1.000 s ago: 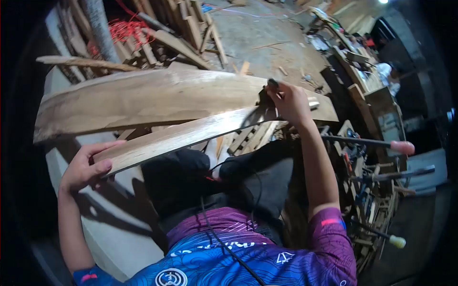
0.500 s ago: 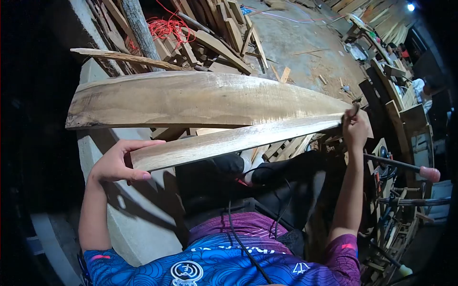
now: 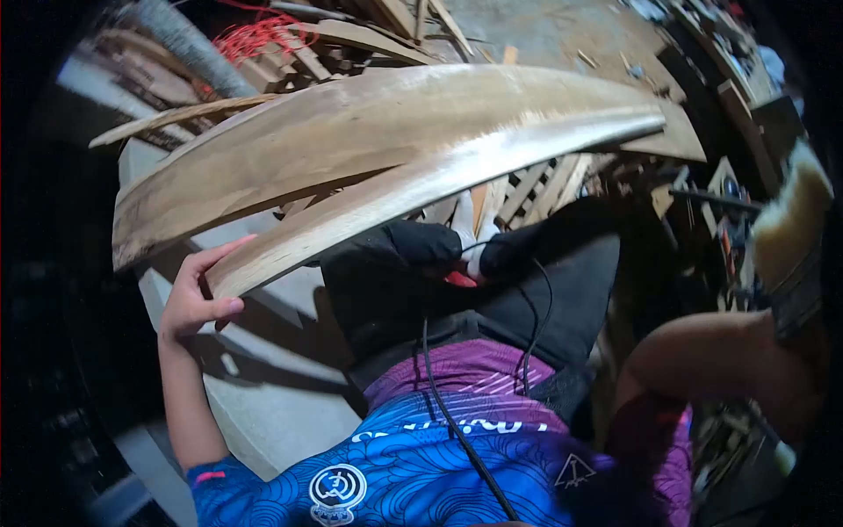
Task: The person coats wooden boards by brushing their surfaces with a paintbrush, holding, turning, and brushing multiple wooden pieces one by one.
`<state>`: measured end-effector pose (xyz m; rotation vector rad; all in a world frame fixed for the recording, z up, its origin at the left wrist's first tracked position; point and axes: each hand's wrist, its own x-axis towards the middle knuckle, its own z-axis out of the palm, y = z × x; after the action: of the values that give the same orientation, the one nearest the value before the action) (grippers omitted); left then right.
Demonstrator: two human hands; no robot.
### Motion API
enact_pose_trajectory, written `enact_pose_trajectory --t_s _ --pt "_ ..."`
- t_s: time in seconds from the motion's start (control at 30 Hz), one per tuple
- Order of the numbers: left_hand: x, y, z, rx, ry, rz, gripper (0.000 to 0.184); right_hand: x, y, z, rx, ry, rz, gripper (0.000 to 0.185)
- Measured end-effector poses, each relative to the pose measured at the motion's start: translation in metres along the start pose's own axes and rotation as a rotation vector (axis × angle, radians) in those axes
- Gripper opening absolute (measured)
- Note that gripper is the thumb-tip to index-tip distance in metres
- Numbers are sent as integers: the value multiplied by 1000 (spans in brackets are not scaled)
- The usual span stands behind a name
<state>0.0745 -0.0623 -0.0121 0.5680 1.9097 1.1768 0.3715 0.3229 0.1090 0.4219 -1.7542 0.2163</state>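
Note:
My left hand [image 3: 195,294] grips the near left end of a narrow wooden board [image 3: 413,189], thumb below and fingers above. The board slants up to the right, and its upper face shines pale near the middle. Behind it, a wide curved plank [image 3: 307,145] with a dark left end lies across a pale concrete block [image 3: 263,430]. Raised close to the camera at the far right, my right hand [image 3: 786,378] is in shadow, closed around a paintbrush [image 3: 795,215]. The brush has pale bristles and a grey metal band; its handle is hidden. It is apart from the board.
Scrap wood [image 3: 351,39] and tangled red cord [image 3: 263,37] lie beyond the plank. A rough stick [image 3: 167,119] sits at the upper left. A black cable [image 3: 452,422] runs down over the shirt. Tools and more wood are at the right.
My right hand has left the board's far end and come up toward the camera at the right with the paintbrush. My left hand still holds the board. The view has shifted.

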Motion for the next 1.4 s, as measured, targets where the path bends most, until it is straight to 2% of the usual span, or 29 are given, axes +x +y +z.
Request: enact_pose_trajectory --t_s 0.17,0.43,0.63,0.73,0.87,1.17,1.27,1.33,1.4 --pt "1 -6 -4 41 -13 -29 87 7 -3 -6 -1 -55 -22 33" --pt "-5 -29 -25 92 56 1 95 -2 -6 -27 -79 -70 32 35" --pt "-7 -26 -13 44 149 -8 100 -20 2 -37 -114 -66 97 36" --pt "-1 -37 -19 54 109 82 99 -23 2 -39 -108 -54 94 36" --pt "-4 -19 -11 61 80 2 94 -27 10 -36 -100 -66 127 37" --pt "-1 -14 -7 60 69 -14 92 -45 27 -26 -89 -100 168 39" --pt "2 -20 -8 85 115 66 92 -60 28 -33 -137 -110 251 40" --pt "-4 -16 -11 92 93 -37 92 -76 36 -37 -167 -104 351 40" --pt "0 -15 -9 58 71 0 91 -90 42 -43 -214 -98 437 41"
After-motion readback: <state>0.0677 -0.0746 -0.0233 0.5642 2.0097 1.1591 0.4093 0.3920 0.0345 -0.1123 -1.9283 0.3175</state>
